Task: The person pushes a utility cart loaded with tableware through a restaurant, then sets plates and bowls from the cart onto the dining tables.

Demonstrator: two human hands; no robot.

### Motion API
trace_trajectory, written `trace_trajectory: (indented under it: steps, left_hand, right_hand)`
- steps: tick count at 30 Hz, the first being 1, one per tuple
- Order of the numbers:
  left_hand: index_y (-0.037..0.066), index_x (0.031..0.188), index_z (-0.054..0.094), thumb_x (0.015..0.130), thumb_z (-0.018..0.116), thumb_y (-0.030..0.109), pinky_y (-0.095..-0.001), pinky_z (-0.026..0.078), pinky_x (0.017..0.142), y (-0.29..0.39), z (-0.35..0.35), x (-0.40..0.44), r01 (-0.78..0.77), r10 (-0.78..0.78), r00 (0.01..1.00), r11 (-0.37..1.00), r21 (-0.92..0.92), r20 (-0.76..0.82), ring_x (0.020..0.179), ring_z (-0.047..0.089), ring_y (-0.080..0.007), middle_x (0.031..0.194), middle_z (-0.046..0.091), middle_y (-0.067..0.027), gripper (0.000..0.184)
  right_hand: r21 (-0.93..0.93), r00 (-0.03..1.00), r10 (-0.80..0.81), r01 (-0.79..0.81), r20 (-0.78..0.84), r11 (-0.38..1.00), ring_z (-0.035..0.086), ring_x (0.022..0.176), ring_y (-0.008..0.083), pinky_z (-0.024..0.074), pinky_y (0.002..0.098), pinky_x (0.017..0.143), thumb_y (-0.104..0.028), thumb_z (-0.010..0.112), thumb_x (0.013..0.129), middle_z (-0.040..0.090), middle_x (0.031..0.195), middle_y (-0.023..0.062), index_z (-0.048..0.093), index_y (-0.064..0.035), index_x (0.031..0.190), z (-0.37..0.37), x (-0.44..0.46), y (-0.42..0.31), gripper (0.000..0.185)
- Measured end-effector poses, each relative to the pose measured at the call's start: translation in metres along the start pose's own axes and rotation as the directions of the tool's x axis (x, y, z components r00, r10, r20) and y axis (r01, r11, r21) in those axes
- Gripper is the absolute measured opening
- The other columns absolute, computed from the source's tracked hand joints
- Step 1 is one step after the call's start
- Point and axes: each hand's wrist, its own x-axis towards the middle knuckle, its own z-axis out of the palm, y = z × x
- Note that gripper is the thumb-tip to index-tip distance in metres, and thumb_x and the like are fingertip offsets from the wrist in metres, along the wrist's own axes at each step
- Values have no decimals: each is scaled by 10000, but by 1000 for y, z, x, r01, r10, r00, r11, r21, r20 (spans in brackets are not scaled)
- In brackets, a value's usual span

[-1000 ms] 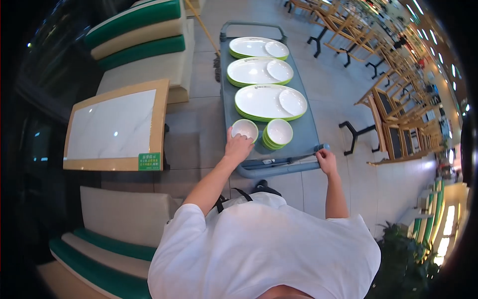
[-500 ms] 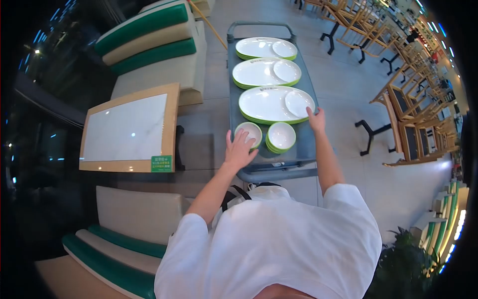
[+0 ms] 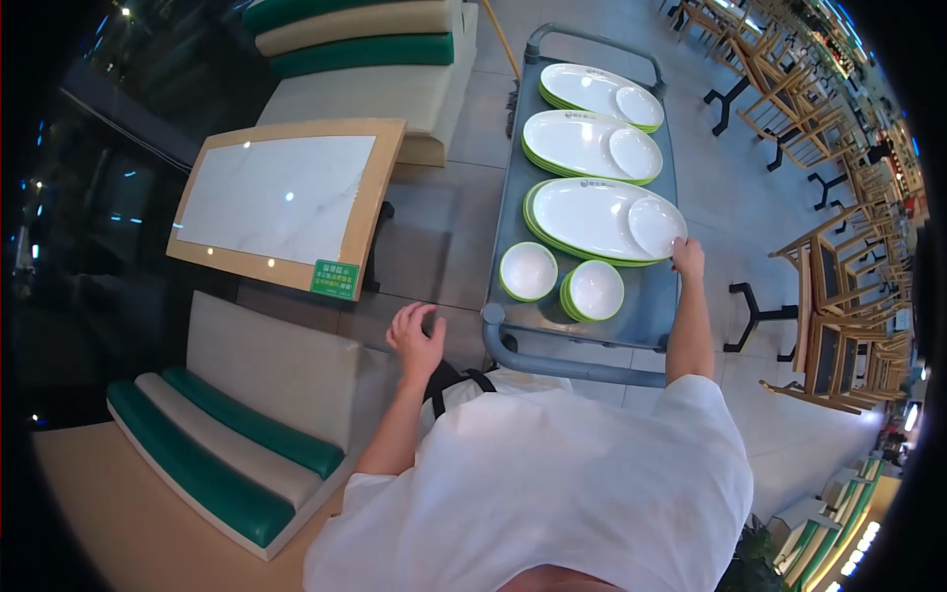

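Observation:
My left hand (image 3: pixel 418 340) is in the air left of the trolley, holding nothing, its fingers curved and thumb apart. My right hand (image 3: pixel 689 258) pinches the right end of the nearest stack of white oval plates (image 3: pixel 580 217) with green rims. A round white section (image 3: pixel 656 227), perhaps a separate small plate, sits at that end, beside my fingers. The top plate lies slightly right of those under it. In front of the stack stand a white bowl (image 3: pixel 529 270) and a short stack of bowls (image 3: pixel 596 290), green outside.
The grey trolley (image 3: pixel 513 187) also carries a middle plate stack (image 3: pixel 567 135) and a far one (image 3: pixel 584 87). To the left are a marble-topped table (image 3: pixel 286 192) and bench seats (image 3: pixel 266 375). Wooden chairs (image 3: pixel 838 306) stand right; a broom handle (image 3: pixel 501 39) rises behind.
My left hand has drawn back from the left bowl to beside the trolley. My right hand stays at the nearest plates' end, its grip now closer. The view has shifted left.

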Motion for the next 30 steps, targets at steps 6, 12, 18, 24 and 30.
trace_trajectory:
  steps: [6,12,18,24,30]
  left_hand:
    - [170,1138,732,898,739,277,-453,383,1089,-3,-7,51,75,-53,992,977,-202,114,1256,595,-273,1220,703,-57,263]
    - [59,1118,734,930,737,231,-353,567,823,-21,-17,114,158,73,935,789,-594,346,941,734,-236,1035,761,-114,255]
    - [62,1395,567,982,737,227,-330,528,961,-2,-106,166,221,339,775,645,-732,533,1089,669,-182,1192,693,-104,476]
    - [122,1616,209,1019,677,193,-411,467,1101,-22,-161,205,292,272,898,220,-931,346,1337,533,-254,1438,541,-173,763]
    - [134,1556,267,985,637,45,-416,603,921,-120,-156,205,332,-403,876,106,-937,265,1160,667,-258,1294,615,-127,686]
  right_hand:
    - [381,979,90,-13,-185,924,657,525,220,512,332,470,-267,546,1002,682,754,130,680,73,1060,-32,1,-13,370]
    - [500,924,-14,220,-383,838,685,735,159,558,321,549,-346,608,1030,700,915,60,666,-2,1185,-124,-39,-40,383]
    - [727,868,-210,492,-449,479,690,1007,179,595,328,790,-276,600,1047,672,1159,86,575,-9,1329,-124,-146,-252,389]
    - [802,869,-409,24,278,597,733,992,286,636,409,836,-165,644,984,639,1272,186,472,-13,1411,74,-244,-421,485]
    - [746,688,-331,-477,646,466,758,901,261,686,332,747,-1,560,986,674,1226,170,506,0,1379,258,-338,-477,397]
